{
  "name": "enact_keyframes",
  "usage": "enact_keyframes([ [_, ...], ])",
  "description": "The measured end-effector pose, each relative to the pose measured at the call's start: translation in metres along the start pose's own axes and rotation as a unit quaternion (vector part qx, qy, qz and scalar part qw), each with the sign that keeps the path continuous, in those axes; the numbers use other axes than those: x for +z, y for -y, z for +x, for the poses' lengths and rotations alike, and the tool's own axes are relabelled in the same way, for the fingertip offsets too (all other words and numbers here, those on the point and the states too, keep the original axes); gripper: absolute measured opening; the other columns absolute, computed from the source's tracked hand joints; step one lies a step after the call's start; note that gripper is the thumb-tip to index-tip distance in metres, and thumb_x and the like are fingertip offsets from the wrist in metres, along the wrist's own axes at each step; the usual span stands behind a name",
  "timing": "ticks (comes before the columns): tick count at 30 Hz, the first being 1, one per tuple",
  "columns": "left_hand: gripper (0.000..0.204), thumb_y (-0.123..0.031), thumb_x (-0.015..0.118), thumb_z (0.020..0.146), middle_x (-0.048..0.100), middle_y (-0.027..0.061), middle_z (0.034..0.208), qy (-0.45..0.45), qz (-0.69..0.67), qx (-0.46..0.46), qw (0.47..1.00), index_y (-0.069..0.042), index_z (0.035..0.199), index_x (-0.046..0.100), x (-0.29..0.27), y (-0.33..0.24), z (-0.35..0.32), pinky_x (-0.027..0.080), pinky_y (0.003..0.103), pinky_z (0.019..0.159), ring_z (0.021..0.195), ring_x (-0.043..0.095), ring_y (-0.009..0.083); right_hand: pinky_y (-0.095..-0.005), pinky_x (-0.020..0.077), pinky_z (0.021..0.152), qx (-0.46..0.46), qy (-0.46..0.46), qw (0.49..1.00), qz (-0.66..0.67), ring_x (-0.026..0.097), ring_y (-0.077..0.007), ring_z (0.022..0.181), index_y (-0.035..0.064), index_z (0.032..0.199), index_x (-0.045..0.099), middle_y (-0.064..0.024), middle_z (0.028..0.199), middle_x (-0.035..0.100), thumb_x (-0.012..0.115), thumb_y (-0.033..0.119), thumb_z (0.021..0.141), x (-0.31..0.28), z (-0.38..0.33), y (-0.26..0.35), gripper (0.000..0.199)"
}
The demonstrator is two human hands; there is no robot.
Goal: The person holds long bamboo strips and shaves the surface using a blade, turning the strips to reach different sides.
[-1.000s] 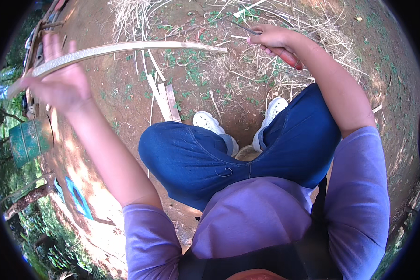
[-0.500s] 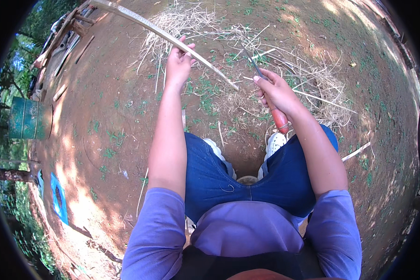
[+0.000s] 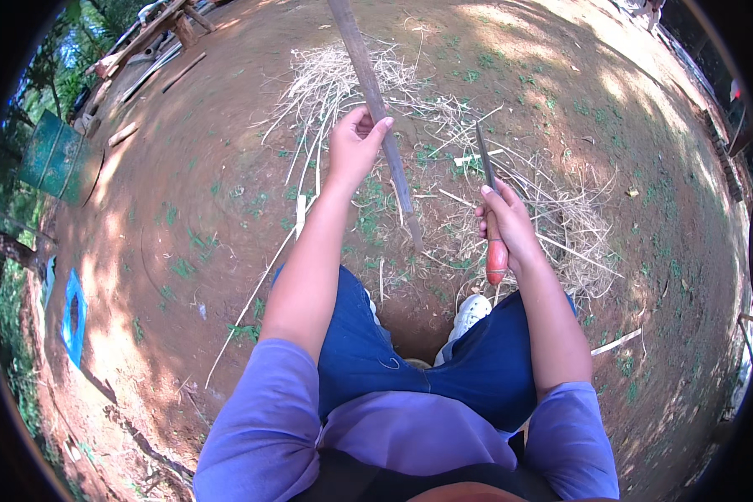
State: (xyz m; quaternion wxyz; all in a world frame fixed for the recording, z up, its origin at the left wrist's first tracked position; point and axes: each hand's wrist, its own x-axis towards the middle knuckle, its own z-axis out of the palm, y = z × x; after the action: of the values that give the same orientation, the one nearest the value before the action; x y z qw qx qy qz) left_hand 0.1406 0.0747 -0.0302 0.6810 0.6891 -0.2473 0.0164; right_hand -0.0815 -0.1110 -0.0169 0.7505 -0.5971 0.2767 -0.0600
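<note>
My left hand is closed around a long, flat strip of wood or bamboo, its greyish-brown face toward me. The strip runs from the top edge of the view down to a narrow end in front of my knees. In my right hand is a knife with a dark narrow blade and a red-and-brown handle. Its blade points up and away, apart from the strip. My thumb lies along the top of the handle.
Pale thin shavings lie heaped on the brown soil, one pile beyond my left hand and another right of the knife. At the far left stand a green drum and a wooden bench. A blue sheet lies at the left.
The strip has turned from slanting to steeper, and its darker face now shows. My left hand has moved right and nearer. The knife has come a little closer, its blade more upright.
</note>
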Motion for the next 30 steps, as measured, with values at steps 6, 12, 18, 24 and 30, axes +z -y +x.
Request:
enact_keyframes([
  [6,0.027,-0.013,0.073,0.094,0.071,0.0025,0.091,0.050,0.030,-0.075,0.995,-0.001,0.118,0.069,0.007,-0.002,-0.005,0.055,0.025,0.074,0.082,0.066,0.0084,-0.0275,0.0544,0.064,-0.001,0.024,1.000,0.017,0.061,-0.0148,0.073,0.0123,0.156,0.033,-0.0080,0.110,0.059,0.064,0.022,0.096,0.006,-0.006,0.004,0.068],
  [12,0.031,-0.010,0.065,0.100,0.071,0.0019,0.098,0.088,-0.010,-0.109,0.990,-0.004,0.130,0.066,0.013,0.025,-0.006,0.056,0.024,0.075,0.087,0.066,0.0082,-0.0367,0.0540,0.074,0.067,0.065,0.991,0.100,0.062,-0.0185,0.084,0.0198,0.154,0.035,-0.0083,0.112,0.055,0.060,0.041,0.098,-0.004,0.003,0.000,0.064],
  [18,0.030,-0.014,0.059,0.104,0.066,0.0017,0.100,0.118,0.022,-0.103,0.987,-0.002,0.131,0.063,0.018,0.022,-0.005,0.056,0.025,0.076,0.089,0.065,0.0084,-0.0368,0.0540,0.072,0.039,0.053,0.989,0.135,0.063,-0.0200,0.076,0.0175,0.152,0.031,-0.0140,0.120,0.058,0.040,0.069,0.101,-0.014,0.003,0.001,0.073],
  [24,0.030,-0.015,0.058,0.104,0.065,0.0002,0.100,0.125,0.034,-0.111,0.985,-0.003,0.131,0.062,0.017,0.016,-0.008,0.054,0.023,0.076,0.088,0.062,0.0066,-0.0283,0.0559,0.063,-0.015,0.038,0.998,0.052,0.071,-0.0195,0.078,0.0060,0.151,0.028,-0.0253,0.132,0.061,0.036,0.071,0.101,-0.015,-0.005,0.011,0.082],
  [30,0.029,-0.015,0.058,0.104,0.064,-0.0002,0.100,0.128,0.026,-0.107,0.986,-0.003,0.131,0.062,0.006,0.016,-0.015,0.050,0.023,0.073,0.088,0.060,0.0058,-0.0257,0.0532,0.061,0.003,0.028,0.992,-0.126,0.071,-0.0130,0.074,0.0059,0.143,0.048,-0.0085,0.080,0.073,0.073,0.041,0.093,-0.004,-0.010,0.007,0.066],
])
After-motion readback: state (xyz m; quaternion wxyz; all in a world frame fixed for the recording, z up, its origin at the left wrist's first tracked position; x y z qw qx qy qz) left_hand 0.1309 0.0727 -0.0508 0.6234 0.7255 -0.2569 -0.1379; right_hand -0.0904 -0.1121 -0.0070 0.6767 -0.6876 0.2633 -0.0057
